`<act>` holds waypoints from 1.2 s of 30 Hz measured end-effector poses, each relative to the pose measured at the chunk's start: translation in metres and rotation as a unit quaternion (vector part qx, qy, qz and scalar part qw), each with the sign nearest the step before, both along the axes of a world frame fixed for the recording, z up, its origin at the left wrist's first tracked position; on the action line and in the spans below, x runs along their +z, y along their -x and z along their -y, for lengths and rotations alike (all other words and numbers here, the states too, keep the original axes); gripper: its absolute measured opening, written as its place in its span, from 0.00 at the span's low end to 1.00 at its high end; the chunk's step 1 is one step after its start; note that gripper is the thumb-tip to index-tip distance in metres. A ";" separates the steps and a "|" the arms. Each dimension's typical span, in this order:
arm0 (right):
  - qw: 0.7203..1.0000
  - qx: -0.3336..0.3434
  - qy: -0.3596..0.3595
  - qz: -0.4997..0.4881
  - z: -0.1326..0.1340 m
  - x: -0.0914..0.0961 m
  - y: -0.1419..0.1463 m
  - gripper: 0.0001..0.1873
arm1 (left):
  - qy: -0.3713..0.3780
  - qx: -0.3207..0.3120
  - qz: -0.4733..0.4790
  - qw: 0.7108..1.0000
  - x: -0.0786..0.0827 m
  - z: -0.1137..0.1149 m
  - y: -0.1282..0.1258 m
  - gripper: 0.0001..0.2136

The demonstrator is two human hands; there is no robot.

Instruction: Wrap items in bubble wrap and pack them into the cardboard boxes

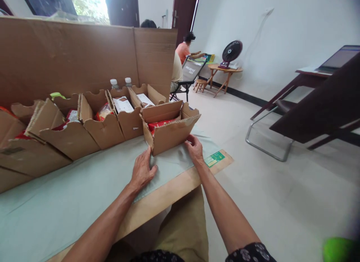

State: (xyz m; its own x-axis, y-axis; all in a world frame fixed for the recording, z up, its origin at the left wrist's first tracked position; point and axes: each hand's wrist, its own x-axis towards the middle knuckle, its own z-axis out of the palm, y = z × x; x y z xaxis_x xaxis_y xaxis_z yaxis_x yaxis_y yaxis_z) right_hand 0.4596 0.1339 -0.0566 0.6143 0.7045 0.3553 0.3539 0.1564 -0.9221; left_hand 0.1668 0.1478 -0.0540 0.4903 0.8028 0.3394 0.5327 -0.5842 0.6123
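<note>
A small open-topped cardboard box [174, 136] with a red packet [161, 124] inside stands at the right end of a row, angled out toward me. My left hand [142, 170] touches its near left corner with outstretched fingers, the thumb held apart. At the box's lower right corner, my right hand [194, 147] has its fingers curled in against the cardboard; their tips are partly hidden. Left of this box, a row of similar cardboard boxes [104, 131] holds bagged packets [104, 112] and white cartons [123, 104].
A pale green cloth [92, 179] covers most of the wooden table [160, 204]. Behind the row rises a tall cardboard panel [84, 55], with two white-capped bottles [114, 83] before it. Farther back are a seated person [183, 50], a folding chair [192, 72] and a fan [232, 51].
</note>
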 end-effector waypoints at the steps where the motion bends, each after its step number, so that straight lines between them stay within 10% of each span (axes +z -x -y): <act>1: 1.000 -0.001 0.001 0.001 0.000 0.000 0.000 0.25 | 0.002 -0.001 -0.001 1.000 0.000 0.000 0.000 0.42; 36: 1.000 -0.009 0.004 -0.010 0.002 0.007 0.000 0.26 | 0.028 -0.003 0.008 1.000 0.009 0.003 0.000 0.42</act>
